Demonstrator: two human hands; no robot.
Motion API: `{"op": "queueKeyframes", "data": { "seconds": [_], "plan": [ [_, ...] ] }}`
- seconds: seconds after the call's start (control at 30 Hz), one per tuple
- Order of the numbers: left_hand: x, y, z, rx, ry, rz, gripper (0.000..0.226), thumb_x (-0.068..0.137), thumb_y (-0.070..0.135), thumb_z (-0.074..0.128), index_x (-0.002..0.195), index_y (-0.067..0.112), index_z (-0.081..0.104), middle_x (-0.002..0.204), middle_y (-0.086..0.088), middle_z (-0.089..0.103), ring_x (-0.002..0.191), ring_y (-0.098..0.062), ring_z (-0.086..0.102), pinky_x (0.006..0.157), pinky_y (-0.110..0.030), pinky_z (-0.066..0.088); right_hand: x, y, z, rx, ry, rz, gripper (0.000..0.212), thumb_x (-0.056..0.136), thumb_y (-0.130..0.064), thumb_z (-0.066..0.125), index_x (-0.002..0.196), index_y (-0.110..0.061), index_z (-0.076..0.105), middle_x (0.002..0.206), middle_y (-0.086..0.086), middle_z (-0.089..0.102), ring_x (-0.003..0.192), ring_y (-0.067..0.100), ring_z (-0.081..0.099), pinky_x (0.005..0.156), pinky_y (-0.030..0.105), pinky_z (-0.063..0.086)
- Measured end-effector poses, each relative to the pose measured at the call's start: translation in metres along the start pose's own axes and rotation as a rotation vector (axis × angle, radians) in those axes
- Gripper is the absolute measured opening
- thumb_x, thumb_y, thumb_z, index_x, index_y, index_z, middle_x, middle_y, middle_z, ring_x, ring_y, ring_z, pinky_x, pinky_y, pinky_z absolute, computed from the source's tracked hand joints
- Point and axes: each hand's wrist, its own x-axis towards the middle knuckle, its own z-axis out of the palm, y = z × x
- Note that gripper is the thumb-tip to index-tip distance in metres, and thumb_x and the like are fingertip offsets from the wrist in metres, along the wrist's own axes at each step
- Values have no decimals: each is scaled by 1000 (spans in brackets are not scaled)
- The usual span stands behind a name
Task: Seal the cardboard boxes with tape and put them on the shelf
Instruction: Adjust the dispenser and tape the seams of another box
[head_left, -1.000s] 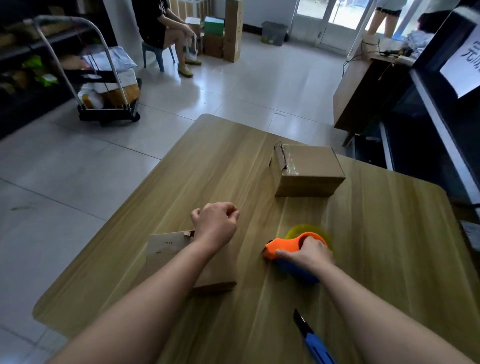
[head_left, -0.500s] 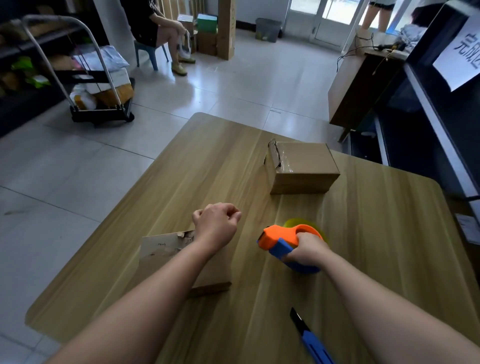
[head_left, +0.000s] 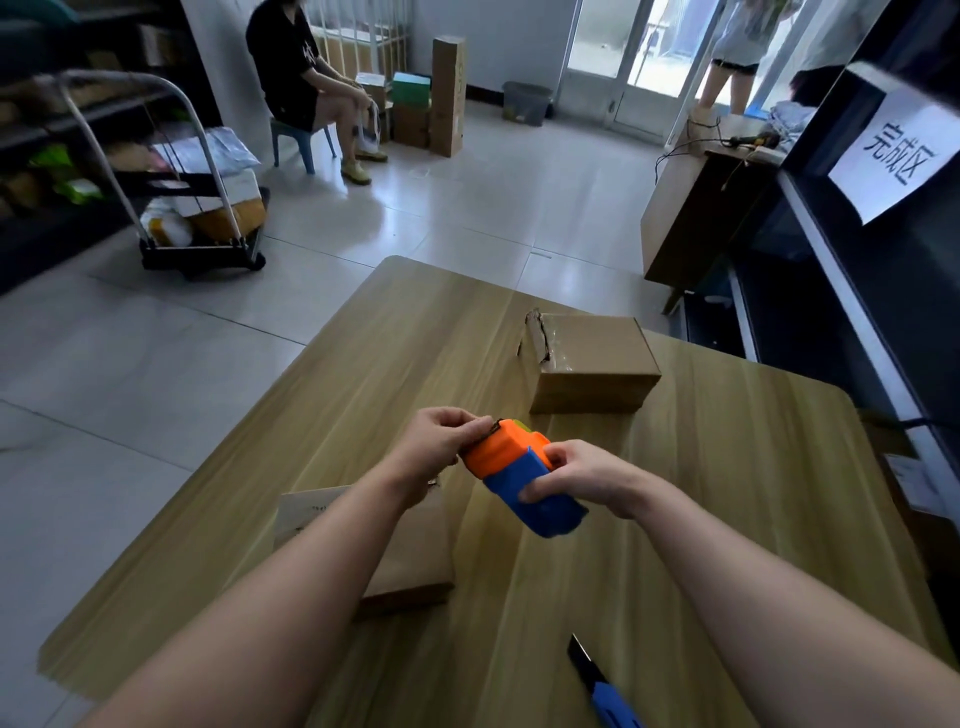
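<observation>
An orange and blue tape dispenser (head_left: 514, 470) is held in the air above the wooden table (head_left: 727, 467). My right hand (head_left: 582, 475) grips its blue handle. My left hand (head_left: 441, 441) pinches its orange front end, where the tape comes out. Under my left forearm lies a flat brown cardboard box (head_left: 415, 551) on the table, partly hidden. A second cardboard box (head_left: 589, 364), with clear tape on its top and a torn left edge, stands farther back on the table.
A blue utility knife (head_left: 602, 686) lies at the table's near edge. A dark shelf (head_left: 852, 312) with a white paper sign stands to the right. A loaded trolley (head_left: 197, 208), a seated person and stacked boxes are across the tiled floor.
My right hand has lifted the tape dispenser off the table and turned it. My left hand has left the flat box and now pinches the dispenser's front end.
</observation>
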Motion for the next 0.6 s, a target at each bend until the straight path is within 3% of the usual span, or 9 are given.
{"op": "queueKeyframes", "data": {
  "seconds": [0.17, 0.3, 0.43, 0.6],
  "plan": [
    [-4, 3, -5, -9, 86, -20, 30, 98, 29, 51, 76, 16, 66, 71, 1, 61, 66, -12, 49, 60, -25, 38, 1, -10, 7, 1, -33, -35, 57, 59, -38, 80, 109, -17, 62, 105, 7, 69, 97, 25, 68, 89, 38, 56],
    [-8, 3, -20, -94, 67, -113, 48, 98, 48, 42, 77, 15, 69, 69, 2, 63, 62, -12, 51, 61, -27, 39, 0, -16, 10, 6, -59, -44, 57, 60, -42, 78, 108, -17, 62, 102, 4, 69, 93, 20, 67, 79, 31, 54],
    [-13, -3, -28, -13, 22, 10, 17, 92, 21, 63, 78, 14, 70, 55, 12, 61, 55, -5, 50, 52, -17, 40, -1, -19, 10, -21, -78, -55, 59, 59, -46, 76, 108, -16, 62, 101, 4, 68, 90, 18, 65, 82, 32, 53],
    [-12, -8, -32, -10, 142, 52, 5, 87, 7, 68, 82, 9, 69, 61, 1, 61, 48, -3, 53, 48, -15, 42, -1, -27, 10, -58, -97, -81, 52, 60, -45, 75, 103, -18, 62, 97, 3, 68, 87, 17, 64, 79, 29, 52]
  ]
}}
